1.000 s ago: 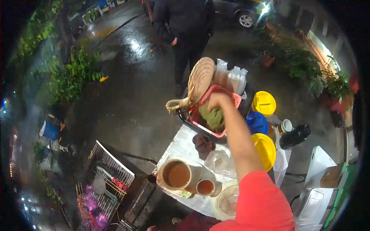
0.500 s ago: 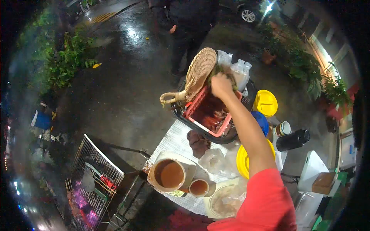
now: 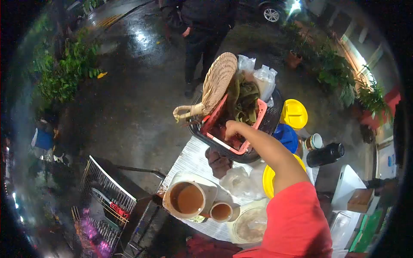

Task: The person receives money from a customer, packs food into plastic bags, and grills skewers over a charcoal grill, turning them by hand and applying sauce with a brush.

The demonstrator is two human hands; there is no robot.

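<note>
Pink basket (image 3: 261, 112) sits in a black tub (image 3: 276, 114) at the worktop's (image 3: 189, 157) far end. Its dark red contents (image 3: 219, 129) lie below the right hand (image 3: 235, 127), whose fingers (image 3: 228, 133) reach inside; whether they are apart or clamped, I cannot tell. Beside them, a crumpled green sheet (image 3: 246, 101) rests over the rear.

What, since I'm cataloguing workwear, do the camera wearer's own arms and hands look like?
The right arm wears a plain, short red fabric sleeve with no visible print; the forearm below is uncovered. The right hand is ungloved, and no watch or bracelet shows at its wrist. The left hand cannot be made out.
</note>
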